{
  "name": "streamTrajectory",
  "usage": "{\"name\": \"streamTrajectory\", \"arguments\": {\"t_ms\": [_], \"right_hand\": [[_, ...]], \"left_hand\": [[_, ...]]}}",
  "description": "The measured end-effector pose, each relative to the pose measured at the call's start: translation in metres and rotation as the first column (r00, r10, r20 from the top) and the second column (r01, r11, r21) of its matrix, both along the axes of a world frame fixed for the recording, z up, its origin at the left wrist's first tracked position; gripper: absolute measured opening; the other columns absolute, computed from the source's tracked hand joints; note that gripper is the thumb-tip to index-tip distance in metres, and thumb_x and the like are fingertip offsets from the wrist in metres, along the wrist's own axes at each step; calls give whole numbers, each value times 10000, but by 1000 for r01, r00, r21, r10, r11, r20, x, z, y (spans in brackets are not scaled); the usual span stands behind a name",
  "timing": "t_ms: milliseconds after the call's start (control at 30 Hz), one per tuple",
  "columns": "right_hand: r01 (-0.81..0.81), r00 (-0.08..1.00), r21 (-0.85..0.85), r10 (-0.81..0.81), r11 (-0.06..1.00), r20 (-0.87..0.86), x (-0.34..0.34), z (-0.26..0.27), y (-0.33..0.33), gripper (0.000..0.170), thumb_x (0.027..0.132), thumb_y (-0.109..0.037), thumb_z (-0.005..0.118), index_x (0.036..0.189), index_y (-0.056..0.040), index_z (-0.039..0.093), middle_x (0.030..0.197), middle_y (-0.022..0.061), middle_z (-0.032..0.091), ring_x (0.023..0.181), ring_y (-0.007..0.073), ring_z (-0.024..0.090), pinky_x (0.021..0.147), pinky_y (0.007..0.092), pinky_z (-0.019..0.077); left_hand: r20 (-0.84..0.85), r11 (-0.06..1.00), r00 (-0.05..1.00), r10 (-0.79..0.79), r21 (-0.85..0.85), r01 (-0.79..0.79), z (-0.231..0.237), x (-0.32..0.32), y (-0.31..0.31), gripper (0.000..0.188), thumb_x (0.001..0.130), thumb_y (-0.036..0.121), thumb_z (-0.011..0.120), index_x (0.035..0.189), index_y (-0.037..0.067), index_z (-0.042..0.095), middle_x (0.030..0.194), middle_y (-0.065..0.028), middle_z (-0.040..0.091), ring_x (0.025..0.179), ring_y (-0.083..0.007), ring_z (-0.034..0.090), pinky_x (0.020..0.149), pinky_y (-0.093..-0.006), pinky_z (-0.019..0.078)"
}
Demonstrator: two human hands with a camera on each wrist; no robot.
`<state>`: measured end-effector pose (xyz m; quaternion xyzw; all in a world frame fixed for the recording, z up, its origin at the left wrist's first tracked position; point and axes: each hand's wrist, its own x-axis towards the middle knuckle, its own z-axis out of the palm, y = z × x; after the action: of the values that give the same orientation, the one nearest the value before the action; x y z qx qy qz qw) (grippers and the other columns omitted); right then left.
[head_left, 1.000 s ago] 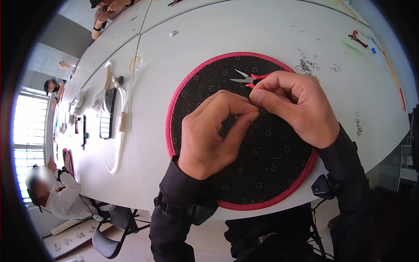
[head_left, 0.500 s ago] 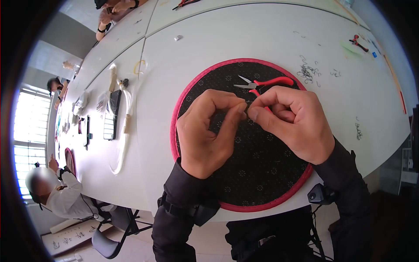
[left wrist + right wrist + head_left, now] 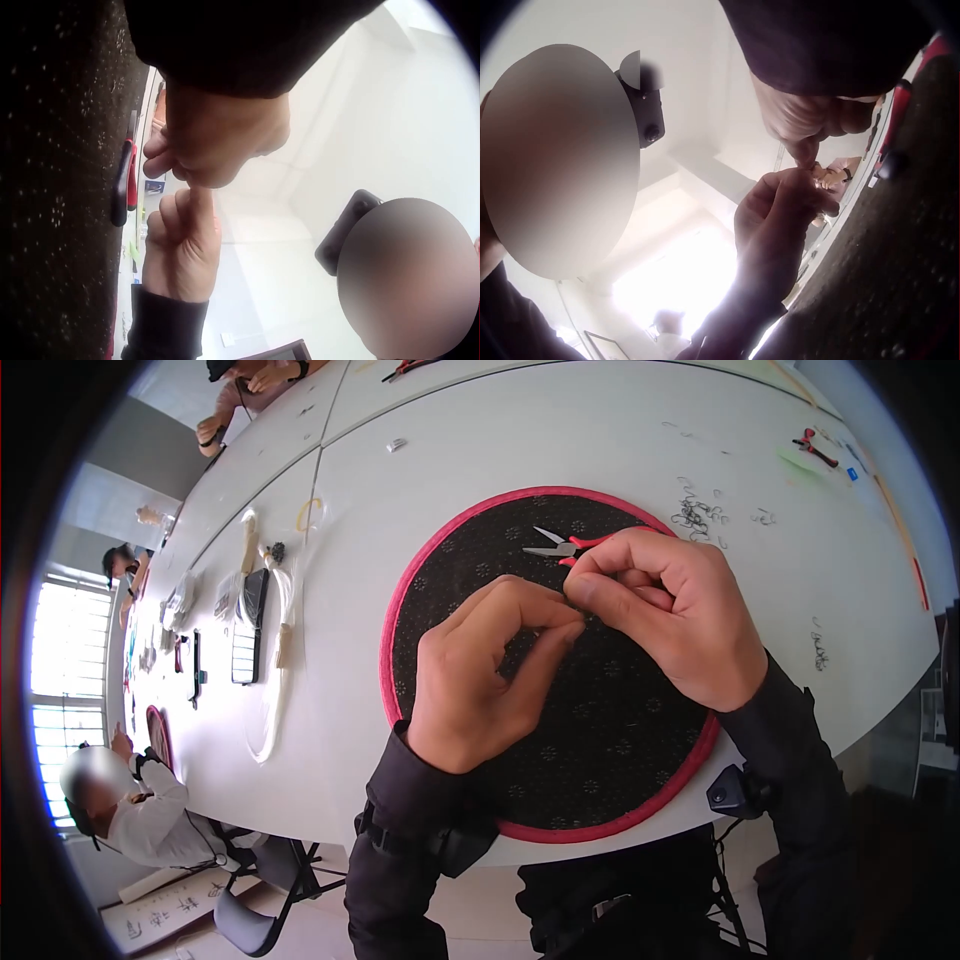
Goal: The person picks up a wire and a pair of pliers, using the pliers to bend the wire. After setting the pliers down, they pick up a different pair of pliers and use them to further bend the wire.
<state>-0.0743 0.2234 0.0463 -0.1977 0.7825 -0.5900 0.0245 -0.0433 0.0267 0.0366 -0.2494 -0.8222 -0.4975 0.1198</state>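
Over a round black mat with a red rim, both hands meet fingertip to fingertip. My left hand pinches with thumb and forefinger, its fingertips just below those of the right. My right hand pinches the same way, other fingers curled in. What the two pinch is tiny and hidden by the fingertips; I cannot tell its kind. Red-handled pliers lie on the mat with jaws spread, their handles partly behind the right hand. In the left wrist view, the pliers lie beyond the hands.
Small dark curled pieces lie scattered beyond the mat, with another little heap at the right. A second pair of pliers lies far right. On the left are a phone and clear tubing. Other people sit around the table.
Half a second ago the fingertips were nearly level and more of the pliers' handles showed. Now the right fingertips sit higher and the left ones lower, much as one second ago. The view shifted slightly.
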Motion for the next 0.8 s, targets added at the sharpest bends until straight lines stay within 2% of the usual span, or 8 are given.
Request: {"name": "streamTrajectory", "arguments": {"t_ms": [100,200,300,400,500,600,700,800], "right_hand": [[-19,995,-71,26,997,97,-2,-2,1,167,931,-161,712,936,6,711,565,-65,341,533,32,320,509,245,303],[-49,982,-99,66,994,175,-1,1,1,169,934,-160,703,934,8,713,572,-79,348,539,18,320,512,233,298],[-68,972,-129,94,989,213,2,5,-2,162,935,-150,696,929,10,713,569,-84,342,531,15,317,509,230,290],[-72,979,-88,87,993,185,4,6,-1,152,933,-144,696,929,8,711,558,-84,332,523,17,316,505,235,286],[-56,980,-99,74,993,186,8,8,-3,151,928,-142,702,931,9,706,551,-83,318,515,20,314,499,242,278],[-56,984,-33,60,998,170,11,10,-4,140,928,-128,700,940,11,701,543,-56,330,506,27,319,494,248,278],[-50,996,55,45,997,82,13,15,-4,112,926,-106,701,936,6,690,532,-17,369,488,52,337,488,260,289],[-3,975,125,31,992,-222,13,6,-5,90,935,-93,706,944,-4,696,573,-91,336,532,13,299,507,225,287]], "left_hand": [[38,997,999,-28,68,25,1,1,-1,78,913,-93,647,966,-40,624,930,-113,681,825,-162,684,740,-268,540],[95,977,995,36,205,-55,0,3,3,135,846,-80,715,919,9,645,885,-89,692,793,-181,694,696,-285,540],[64,966,996,62,248,-76,-3,1,1,112,868,-73,706,925,-2,640,883,-95,688,774,-164,690,690,-276,540],[61,966,993,99,233,-110,-2,1,1,95,887,-66,695,939,-13,636,899,-98,688,771,-154,690,691,-269,545],[45,951,993,109,287,-117,-7,-2,2,85,897,-60,687,949,-15,636,915,-98,687,771,-151,690,702,-271,550],[59,953,986,154,257,-164,-5,-1,2,81,898,-63,683,948,-19,635,925,-99,685,772,-150,689,714,-273,556],[-10,968,983,184,172,-180,-8,-4,0,101,883,-71,689,945,-19,629,919,-100,685,769,-166,689,712,-275,551],[-169,987,973,155,-16,-160,-10,-8,-3,130,862,-76,700,943,-11,621,911,-108,679,775,-199,691,685,-282,539]]}}
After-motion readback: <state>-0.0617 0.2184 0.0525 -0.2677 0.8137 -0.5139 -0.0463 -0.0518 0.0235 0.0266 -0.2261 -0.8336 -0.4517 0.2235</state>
